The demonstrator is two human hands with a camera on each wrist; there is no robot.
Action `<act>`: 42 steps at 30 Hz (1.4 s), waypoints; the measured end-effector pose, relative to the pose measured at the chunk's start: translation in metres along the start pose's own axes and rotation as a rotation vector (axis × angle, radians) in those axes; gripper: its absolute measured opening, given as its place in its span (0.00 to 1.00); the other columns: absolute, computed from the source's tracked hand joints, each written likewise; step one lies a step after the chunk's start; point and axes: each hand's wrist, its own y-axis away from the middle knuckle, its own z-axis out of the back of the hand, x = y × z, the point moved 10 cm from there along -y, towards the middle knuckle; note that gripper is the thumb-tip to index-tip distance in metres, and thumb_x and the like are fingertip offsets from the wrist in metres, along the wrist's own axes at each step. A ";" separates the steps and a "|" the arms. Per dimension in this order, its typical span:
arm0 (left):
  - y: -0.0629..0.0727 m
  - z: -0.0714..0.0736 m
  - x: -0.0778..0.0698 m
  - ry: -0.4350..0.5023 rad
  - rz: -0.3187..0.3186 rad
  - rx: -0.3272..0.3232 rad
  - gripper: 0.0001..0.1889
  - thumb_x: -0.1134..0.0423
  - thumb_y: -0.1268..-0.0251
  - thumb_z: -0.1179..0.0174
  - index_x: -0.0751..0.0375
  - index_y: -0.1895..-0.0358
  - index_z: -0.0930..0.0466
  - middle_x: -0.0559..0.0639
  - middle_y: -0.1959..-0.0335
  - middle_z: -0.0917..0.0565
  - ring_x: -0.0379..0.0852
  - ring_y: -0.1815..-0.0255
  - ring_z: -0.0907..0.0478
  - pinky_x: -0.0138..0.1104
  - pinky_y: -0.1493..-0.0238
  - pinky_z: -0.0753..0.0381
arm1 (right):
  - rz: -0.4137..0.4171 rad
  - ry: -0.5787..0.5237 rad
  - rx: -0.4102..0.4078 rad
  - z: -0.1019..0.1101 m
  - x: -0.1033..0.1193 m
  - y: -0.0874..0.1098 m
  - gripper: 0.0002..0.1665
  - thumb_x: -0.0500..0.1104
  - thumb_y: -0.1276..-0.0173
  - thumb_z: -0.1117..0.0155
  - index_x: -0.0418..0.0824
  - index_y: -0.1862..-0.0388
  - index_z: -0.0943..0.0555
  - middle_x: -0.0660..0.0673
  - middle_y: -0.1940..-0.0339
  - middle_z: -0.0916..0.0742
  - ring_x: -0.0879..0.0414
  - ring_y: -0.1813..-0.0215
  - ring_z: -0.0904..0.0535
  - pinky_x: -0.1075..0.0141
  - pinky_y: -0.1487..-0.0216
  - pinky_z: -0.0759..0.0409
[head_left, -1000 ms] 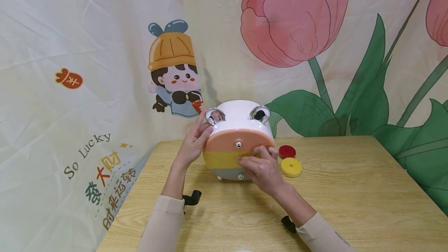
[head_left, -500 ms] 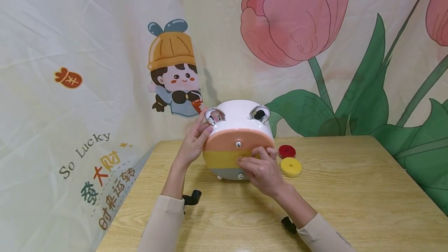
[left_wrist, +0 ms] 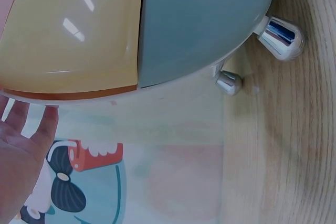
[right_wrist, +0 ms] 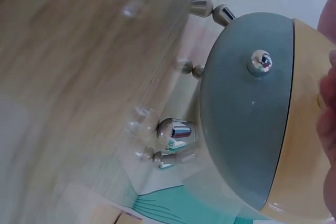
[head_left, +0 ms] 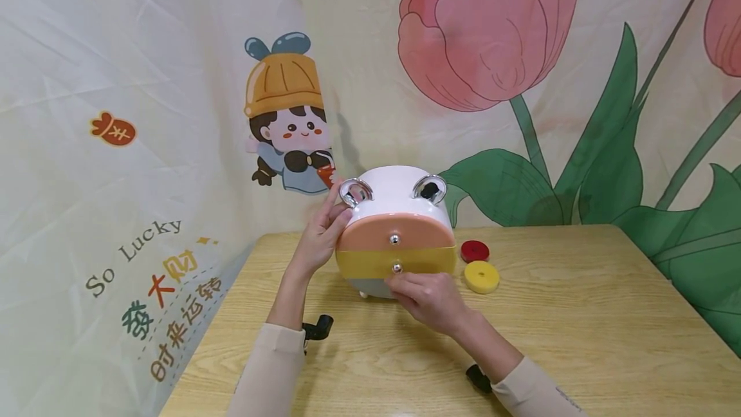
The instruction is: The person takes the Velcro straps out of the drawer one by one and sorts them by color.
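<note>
A small rounded drawer box stands on the table, white on top with two chrome rings. Its front has an orange drawer, a yellow drawer and a grey-blue drawer, all pushed in. My left hand rests against the box's left side, fingers fairly straight, thumb near the front edge. My right hand has bent fingers at the grey-blue drawer, covering its knob in the head view. The right wrist view shows that chrome knob bare, so a pinch cannot be confirmed. The yellow drawer's knob is uncovered.
To the right of the box lie a red disc and a yellow disc. The box stands on chrome feet on a wooden table. A printed cloth hangs behind the table.
My right hand has moved down from the yellow drawer's knob, which it covered before, to the grey-blue drawer. My left hand and the box stay in place.
</note>
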 end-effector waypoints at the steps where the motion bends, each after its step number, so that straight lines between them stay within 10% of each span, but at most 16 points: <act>1: 0.000 0.000 0.000 -0.001 0.001 -0.001 0.35 0.47 0.19 0.46 0.16 0.19 0.52 0.51 0.28 0.22 0.52 0.34 0.18 0.46 0.33 0.19 | -0.009 -0.010 0.010 -0.002 -0.002 0.001 0.20 0.38 0.46 0.15 0.45 0.53 0.08 0.52 0.56 0.06 0.60 0.53 0.09 0.72 0.56 0.13; 20: 0.000 -0.001 0.000 -0.005 -0.002 -0.006 0.35 0.47 0.19 0.45 0.16 0.19 0.51 0.52 0.28 0.22 0.53 0.34 0.18 0.45 0.33 0.19 | -0.185 -0.079 0.255 -0.034 -0.032 0.018 0.14 0.42 0.36 0.21 0.49 0.50 0.08 0.55 0.55 0.06 0.62 0.53 0.09 0.68 0.54 0.12; 42: -0.001 0.000 0.002 0.005 -0.018 -0.002 0.35 0.48 0.18 0.46 0.21 0.17 0.53 0.53 0.27 0.23 0.53 0.33 0.19 0.42 0.33 0.19 | -0.247 -0.123 0.295 -0.050 -0.041 0.019 0.16 0.38 0.38 0.20 0.49 0.51 0.08 0.54 0.55 0.06 0.62 0.54 0.09 0.66 0.48 0.12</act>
